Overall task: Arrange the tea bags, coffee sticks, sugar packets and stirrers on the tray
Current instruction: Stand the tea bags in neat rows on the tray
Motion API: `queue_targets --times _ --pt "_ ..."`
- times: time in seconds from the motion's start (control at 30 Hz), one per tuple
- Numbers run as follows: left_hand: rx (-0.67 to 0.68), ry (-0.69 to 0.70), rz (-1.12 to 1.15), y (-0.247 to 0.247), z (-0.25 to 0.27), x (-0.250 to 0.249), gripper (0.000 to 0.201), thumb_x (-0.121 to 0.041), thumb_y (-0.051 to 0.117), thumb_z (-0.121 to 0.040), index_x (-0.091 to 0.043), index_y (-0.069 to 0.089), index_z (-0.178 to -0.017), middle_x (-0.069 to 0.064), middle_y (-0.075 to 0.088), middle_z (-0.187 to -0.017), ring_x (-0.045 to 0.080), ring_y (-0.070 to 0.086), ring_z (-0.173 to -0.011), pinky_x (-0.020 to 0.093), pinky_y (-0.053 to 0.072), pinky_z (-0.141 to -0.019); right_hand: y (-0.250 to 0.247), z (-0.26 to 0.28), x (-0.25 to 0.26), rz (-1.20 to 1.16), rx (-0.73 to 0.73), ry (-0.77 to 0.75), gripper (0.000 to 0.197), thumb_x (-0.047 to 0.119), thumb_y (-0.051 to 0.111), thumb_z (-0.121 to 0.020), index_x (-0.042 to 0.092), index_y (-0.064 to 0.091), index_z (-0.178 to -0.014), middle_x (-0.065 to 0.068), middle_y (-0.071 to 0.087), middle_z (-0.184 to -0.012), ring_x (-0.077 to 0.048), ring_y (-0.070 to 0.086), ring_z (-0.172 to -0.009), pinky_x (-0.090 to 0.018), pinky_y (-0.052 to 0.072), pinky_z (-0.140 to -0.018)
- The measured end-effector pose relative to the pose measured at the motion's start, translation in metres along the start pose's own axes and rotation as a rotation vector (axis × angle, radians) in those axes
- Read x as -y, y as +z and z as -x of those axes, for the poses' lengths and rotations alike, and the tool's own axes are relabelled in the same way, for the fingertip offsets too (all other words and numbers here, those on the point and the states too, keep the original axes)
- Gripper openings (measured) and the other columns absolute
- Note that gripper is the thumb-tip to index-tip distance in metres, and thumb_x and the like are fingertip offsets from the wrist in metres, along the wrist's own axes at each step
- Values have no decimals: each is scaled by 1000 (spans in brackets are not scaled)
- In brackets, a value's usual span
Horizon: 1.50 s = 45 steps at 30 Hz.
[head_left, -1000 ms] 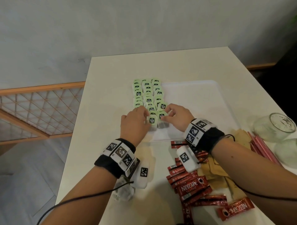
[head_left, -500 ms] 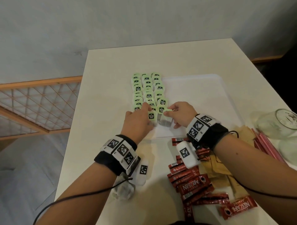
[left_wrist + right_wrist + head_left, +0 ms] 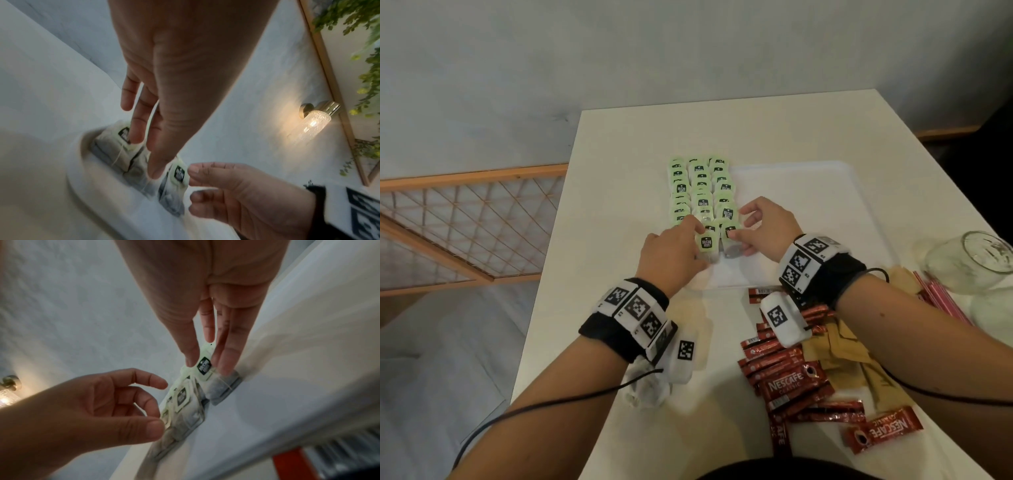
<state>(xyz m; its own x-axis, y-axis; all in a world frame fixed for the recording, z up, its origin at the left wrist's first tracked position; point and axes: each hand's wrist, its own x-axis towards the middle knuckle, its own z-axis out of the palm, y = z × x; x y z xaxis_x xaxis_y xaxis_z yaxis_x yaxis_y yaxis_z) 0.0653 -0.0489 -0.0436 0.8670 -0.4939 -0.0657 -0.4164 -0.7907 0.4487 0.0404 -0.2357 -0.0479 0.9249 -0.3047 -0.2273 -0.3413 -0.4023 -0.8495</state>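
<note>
Since a second ago your hands have barely shifted: the left hand (image 3: 671, 251) has slid a little along the near end of the rows, and the right hand (image 3: 767, 228) has opened its fingers slightly while staying at the last tea bag (image 3: 730, 240). That reads as squaring up the front of the tea bags (image 3: 700, 192), which lie in three overlapping rows down the left side of the white tray (image 3: 808, 219); this part of the job looks nearly done. Your right grip is pinching the green tag of that near bag between thumb and fingers. Your left grip is apart, straight fingers pressing on the bags beside it.

The green tags carry a black label that seems to say "McCoy teas", too small to be sure. Nearer you on the table (image 3: 619, 137), the red coffee sticks (image 3: 787, 380) read "NESCAFE CLASSIC". Brown sugar packets (image 3: 835, 356) lie beside them, pink stirrers (image 3: 941, 301) further right by a tipped glass jar (image 3: 972, 262), all off the tray
</note>
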Motion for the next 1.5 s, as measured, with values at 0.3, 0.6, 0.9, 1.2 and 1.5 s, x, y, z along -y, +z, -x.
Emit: queue_targets --times 0.3,0.6,0.9,1.2,1.5 --pt "210 -104 1 -32 64 22 33 -31 77 -82 -24 61 -110 -8 65 -100 12 61 -89 32 51 -82 12 65 -9 69 154 -116 21 20 76 -80 20 65 -98 2 63 -97 -15 63 -67 -28 57 -62" --pt "468 -197 -97 -32 130 41 66 -28 80 -78 -33 45 -133 1 43 -124 19 57 -98 32 49 -91 44 104 -15 119 373 -153 19 23 76 -80 20 67 -96 -3 68 -88 -13 63 -70 -29 55 -65" --pt "498 -138 -58 -25 143 39 80 -27 82 -73 -40 38 -139 -2 41 -122 15 55 -90 24 45 -79 35 118 -22 175 348 -148 18 26 74 -83 22 66 -99 -4 67 -94 -14 65 -73 -29 57 -68" --pt "426 -157 -140 -16 125 7 29 -19 48 -99 -7 50 -126 10 49 -127 17 60 -80 27 50 -65 34 125 -21 173 342 -147 22 26 74 -82 21 64 -101 -4 68 -94 -13 64 -72 -28 54 -68" --pt "378 -349 763 -22 137 -12 31 -30 52 -101 -11 42 -124 6 55 -114 17 58 -92 39 57 -85 45 137 -14 183 400 -320 18 32 70 -86 18 63 -95 3 67 -84 -4 58 -67 -29 50 -68"
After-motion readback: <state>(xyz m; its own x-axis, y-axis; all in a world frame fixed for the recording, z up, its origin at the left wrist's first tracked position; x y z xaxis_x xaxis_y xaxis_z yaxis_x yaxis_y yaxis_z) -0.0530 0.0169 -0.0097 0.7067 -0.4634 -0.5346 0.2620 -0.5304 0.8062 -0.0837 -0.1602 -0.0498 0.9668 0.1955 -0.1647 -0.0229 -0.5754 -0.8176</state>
